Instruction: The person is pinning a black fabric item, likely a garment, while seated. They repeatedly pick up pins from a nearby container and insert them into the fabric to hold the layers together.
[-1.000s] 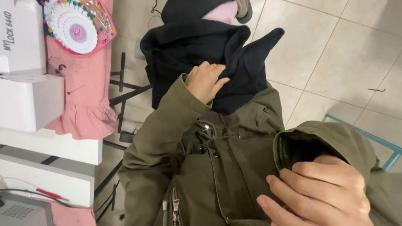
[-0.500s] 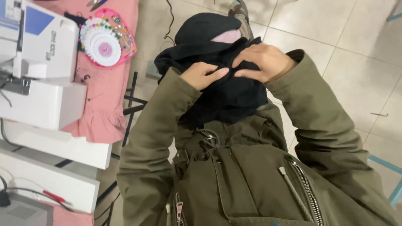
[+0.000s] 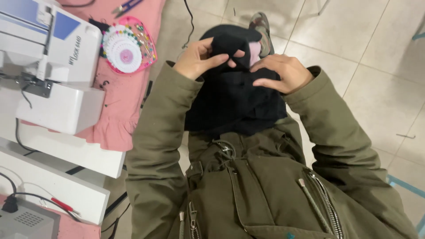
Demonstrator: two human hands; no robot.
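Above a pale tiled floor [image 3: 376, 102], a soft black fabric piece [image 3: 234, 102] hangs lengthwise toward the body, its top edge pinched shut between the left hand [image 3: 199, 57] and the right hand [image 3: 283, 73], equally near.

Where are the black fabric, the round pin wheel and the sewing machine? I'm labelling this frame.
black fabric [image 3: 234, 102]: head view, middle of the dark cloth below both hands.
round pin wheel [image 3: 126, 49]: head view, its white centre disc.
sewing machine [image 3: 57, 75]: head view, white front body.
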